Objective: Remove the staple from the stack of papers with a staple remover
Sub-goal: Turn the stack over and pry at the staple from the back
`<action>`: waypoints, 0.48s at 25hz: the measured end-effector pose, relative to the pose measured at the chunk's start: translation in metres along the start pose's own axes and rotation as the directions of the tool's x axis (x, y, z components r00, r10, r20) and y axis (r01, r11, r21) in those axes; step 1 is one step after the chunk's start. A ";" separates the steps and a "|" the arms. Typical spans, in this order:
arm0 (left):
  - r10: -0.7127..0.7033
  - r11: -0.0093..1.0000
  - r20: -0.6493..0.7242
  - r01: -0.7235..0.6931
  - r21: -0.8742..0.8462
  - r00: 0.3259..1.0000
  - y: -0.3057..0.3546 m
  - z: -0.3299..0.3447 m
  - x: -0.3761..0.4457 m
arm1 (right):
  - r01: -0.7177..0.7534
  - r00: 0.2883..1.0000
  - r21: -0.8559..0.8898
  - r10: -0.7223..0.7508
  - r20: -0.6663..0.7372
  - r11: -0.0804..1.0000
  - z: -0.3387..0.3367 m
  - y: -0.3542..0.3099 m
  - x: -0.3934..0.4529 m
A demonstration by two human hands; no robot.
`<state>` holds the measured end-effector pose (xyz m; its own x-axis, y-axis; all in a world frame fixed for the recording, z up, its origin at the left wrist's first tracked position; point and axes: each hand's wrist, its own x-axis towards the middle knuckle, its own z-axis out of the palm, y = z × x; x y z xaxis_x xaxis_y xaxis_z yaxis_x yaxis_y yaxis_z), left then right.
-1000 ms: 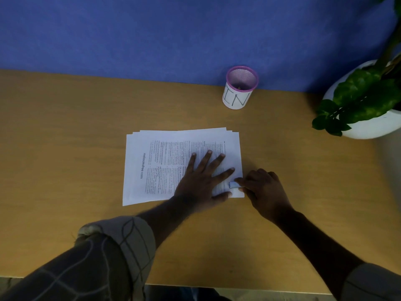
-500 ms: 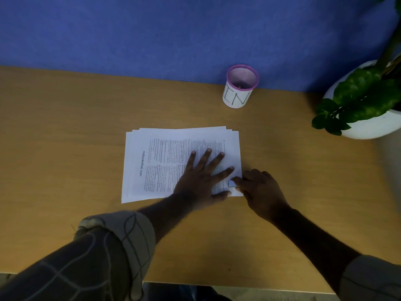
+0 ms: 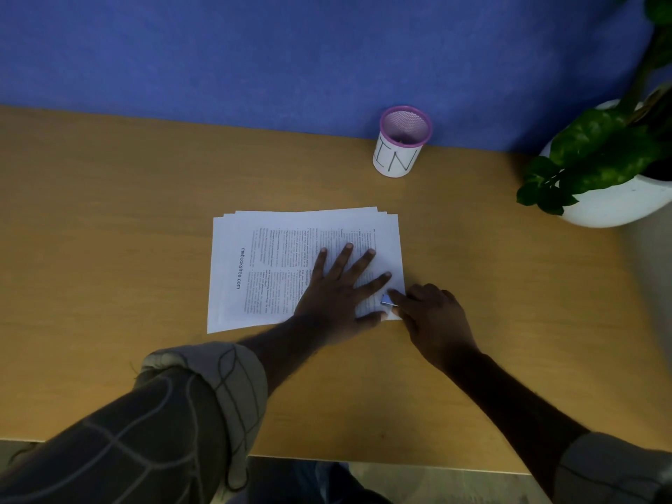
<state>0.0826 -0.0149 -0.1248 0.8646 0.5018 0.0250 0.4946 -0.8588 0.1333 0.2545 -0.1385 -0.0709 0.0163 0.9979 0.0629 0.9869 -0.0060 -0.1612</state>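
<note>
A stack of printed white papers (image 3: 254,271) lies flat on the wooden desk (image 3: 109,249), text running sideways. My left hand (image 3: 338,289) presses flat on the stack's right half, fingers spread. My right hand (image 3: 432,318) sits at the stack's near right corner, fingers closed around a small light-blue staple remover (image 3: 387,300), whose tip pokes out onto the paper between my left thumb and index finger. The staple itself is hidden.
A pink mesh cup with a white label (image 3: 400,143) stands at the back of the desk against the blue partition (image 3: 291,56). A potted plant in a white pot (image 3: 614,198) occupies the right edge. The desk's near edge runs below my forearms.
My right hand and the staple remover have edged slightly left onto the paper corner. My left hand stays pressed on the stack.
</note>
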 end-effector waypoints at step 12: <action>-0.065 0.997 -0.001 0.065 -0.047 0.998 0.027 0.006 -0.027 | -0.015 1.000 0.074 0.016 -0.014 0.997 -0.002 0.005 -0.031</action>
<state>0.0729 -0.0529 -0.1279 0.8306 0.5567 0.0176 0.5449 -0.8187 0.1810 0.2588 -0.1694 -0.0719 0.0340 0.9967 0.0743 0.9721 -0.0157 -0.2341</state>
